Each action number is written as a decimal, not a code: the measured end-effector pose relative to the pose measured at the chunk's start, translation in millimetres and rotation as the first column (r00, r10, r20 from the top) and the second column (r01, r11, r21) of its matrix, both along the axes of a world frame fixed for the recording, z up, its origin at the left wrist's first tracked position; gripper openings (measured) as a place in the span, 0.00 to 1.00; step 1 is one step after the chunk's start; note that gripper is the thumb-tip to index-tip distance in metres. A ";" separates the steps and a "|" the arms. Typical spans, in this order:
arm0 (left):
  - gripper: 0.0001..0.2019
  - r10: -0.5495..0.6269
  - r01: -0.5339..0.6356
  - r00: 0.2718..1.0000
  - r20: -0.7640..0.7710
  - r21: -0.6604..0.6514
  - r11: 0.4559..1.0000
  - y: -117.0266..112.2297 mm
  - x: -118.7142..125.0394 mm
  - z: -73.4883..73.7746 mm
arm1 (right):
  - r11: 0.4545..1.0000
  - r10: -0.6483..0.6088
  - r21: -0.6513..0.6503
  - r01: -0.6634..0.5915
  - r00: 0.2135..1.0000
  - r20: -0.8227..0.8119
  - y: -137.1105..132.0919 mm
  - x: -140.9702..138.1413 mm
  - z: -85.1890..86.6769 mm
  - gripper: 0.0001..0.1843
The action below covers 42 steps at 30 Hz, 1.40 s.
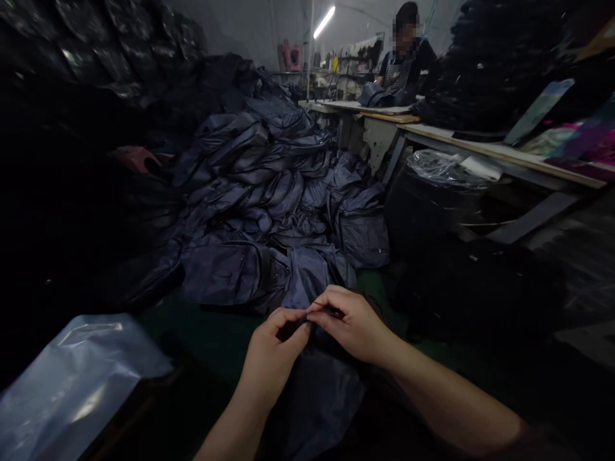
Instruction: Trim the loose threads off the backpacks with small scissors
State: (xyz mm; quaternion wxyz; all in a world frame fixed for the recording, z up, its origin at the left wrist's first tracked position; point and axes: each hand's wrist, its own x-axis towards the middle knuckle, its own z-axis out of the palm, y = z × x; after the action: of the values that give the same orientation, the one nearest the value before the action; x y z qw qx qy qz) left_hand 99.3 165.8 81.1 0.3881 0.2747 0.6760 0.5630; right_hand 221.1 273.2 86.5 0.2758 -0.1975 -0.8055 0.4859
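My left hand (278,346) and my right hand (348,323) meet at the lower middle of the head view, fingertips nearly touching. Each is closed in a pinch on the edge of a dark bag (319,397) that hangs below them toward my lap. The exact part between the fingers, perhaps a zipper or strap, is too small and dark to make out. Just beyond my hands lie dark blue backpacks (225,272), the nearest ones at the front of a large heap.
Piled backpacks (283,160) fill the floor ahead. Clear plastic packaging (77,378) lies at lower left. A long worktable (509,150) runs along the right, with stacked dark goods (485,70) on it. Another person (406,64) works at the far end. A pink stool (137,159) pokes out at left.
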 end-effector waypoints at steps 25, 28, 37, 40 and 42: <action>0.13 0.195 -0.209 0.835 0.515 -0.031 0.977 3.6 -1.0 -0.1 | 0.960 -0.147 -0.218 0.174 0.980 0.137 -25.1 7.3 -8.9 0.11; 0.12 0.210 -0.226 0.847 0.488 -0.028 0.974 2.5 -0.1 2.2 | 0.962 -0.174 -0.182 0.202 0.972 0.158 -26.5 8.0 -8.2 0.11; 0.06 0.077 -0.111 0.941 0.329 0.086 0.990 0.9 9.8 0.1 | 0.965 -0.161 -0.198 0.171 0.985 0.068 -27.6 6.4 -6.9 0.08; 0.05 0.083 -0.116 0.955 0.284 0.103 0.988 1.1 11.2 -0.9 | 0.956 -0.158 -0.243 0.166 0.986 0.052 -28.8 5.4 -7.6 0.08; 0.05 0.093 -0.124 0.958 0.270 0.103 0.987 0.8 11.5 -0.6 | 0.948 -0.158 -0.274 0.164 0.987 0.044 -29.0 5.0 -8.8 0.08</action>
State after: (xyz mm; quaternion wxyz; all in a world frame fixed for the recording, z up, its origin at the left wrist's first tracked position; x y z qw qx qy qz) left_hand 110.7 166.6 80.5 0.4262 0.1822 0.5976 0.6543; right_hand 226.2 244.2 77.7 0.2754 -0.3042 -0.7138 0.5676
